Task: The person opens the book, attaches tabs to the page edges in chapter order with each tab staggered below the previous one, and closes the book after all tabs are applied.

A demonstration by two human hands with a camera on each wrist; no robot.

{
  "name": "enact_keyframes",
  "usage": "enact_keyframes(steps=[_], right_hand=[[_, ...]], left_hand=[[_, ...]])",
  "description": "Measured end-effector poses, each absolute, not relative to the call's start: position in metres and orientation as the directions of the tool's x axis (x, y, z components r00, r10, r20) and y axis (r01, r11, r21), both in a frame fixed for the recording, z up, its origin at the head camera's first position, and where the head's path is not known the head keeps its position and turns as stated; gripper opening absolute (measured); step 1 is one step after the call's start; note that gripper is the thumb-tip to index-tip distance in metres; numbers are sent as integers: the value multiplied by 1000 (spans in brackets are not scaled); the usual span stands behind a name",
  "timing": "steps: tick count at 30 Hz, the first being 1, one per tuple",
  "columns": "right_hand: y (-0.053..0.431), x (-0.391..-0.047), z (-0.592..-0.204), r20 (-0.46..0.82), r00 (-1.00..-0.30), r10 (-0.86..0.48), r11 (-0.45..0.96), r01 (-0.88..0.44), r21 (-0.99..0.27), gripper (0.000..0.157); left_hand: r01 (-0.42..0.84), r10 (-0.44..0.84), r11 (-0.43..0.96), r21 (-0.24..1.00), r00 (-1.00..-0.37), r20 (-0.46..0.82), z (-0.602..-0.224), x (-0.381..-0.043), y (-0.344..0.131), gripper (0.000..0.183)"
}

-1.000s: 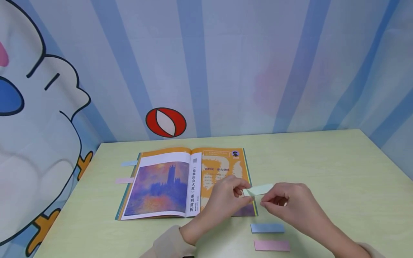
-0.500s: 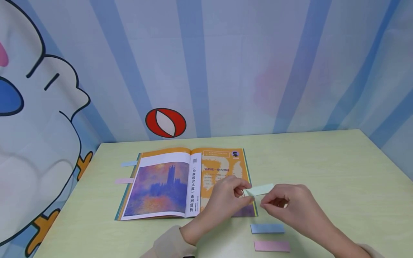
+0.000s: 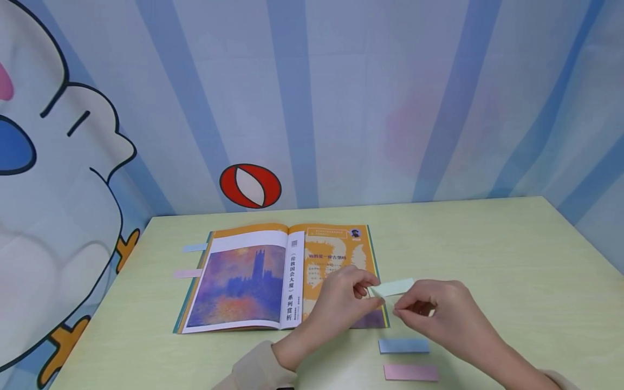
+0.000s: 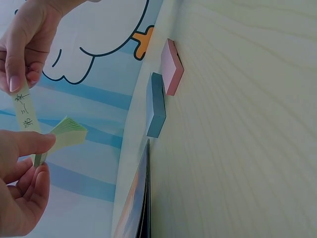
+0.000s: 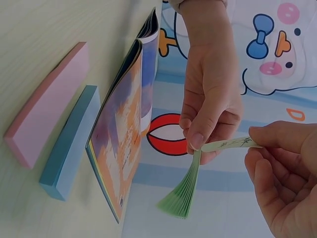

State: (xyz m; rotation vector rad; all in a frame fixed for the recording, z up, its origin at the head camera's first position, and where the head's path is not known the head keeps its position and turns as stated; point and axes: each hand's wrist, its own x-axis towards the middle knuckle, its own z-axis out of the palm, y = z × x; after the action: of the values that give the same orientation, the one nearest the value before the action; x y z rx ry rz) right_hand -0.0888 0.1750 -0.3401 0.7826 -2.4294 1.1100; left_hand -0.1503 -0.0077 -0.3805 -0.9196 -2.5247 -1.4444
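Note:
Over the right page of an open book (image 3: 246, 281), my left hand (image 3: 343, 295) pinches one end of a pale green sticky-note pad (image 3: 397, 286). The pad's free end fans out into thin sheets, as the right wrist view shows. My right hand (image 3: 443, 311) pinches the end of a single green strip (image 5: 228, 144) with dark handwriting on it. This strip is bent away from the pad, its other end still at my left fingertips. Both hands are raised above the table, close together.
A blue sticky-note pad (image 3: 404, 345) and a pink one (image 3: 411, 372) lie on the table (image 3: 512, 260) in front of the book. Blue (image 3: 195, 247) and pink tabs (image 3: 188, 273) stick out from the book's left edge. A printed curtain (image 3: 341, 108) hangs behind.
The green strip has spread a little further from the pad, opening a wider angle between them. Both hands have stayed almost in place.

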Motion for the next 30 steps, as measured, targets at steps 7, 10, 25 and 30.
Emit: enact_keyframes(steps=[7,10,25,30], right_hand=[[174,-87,-339,516,-784,-345,530,-616,-582,33],[174,-87,-338,514,-783,-350,526,-619,-584,33],[174,-85,-337,538,-763,-360,516,-643,-566,35],[176,-84,-336,548,-757,-357,524,-648,-553,35]], left_hand=[[523,456,369,769,-822,340,-379,-150,-8,19],[525,456,364,769,-820,345,-379,-149,-8,19],[532,458,349,771,-815,355,-378,-149,-9,21],[533,458,364,764,-816,351,-379,-149,-8,20]])
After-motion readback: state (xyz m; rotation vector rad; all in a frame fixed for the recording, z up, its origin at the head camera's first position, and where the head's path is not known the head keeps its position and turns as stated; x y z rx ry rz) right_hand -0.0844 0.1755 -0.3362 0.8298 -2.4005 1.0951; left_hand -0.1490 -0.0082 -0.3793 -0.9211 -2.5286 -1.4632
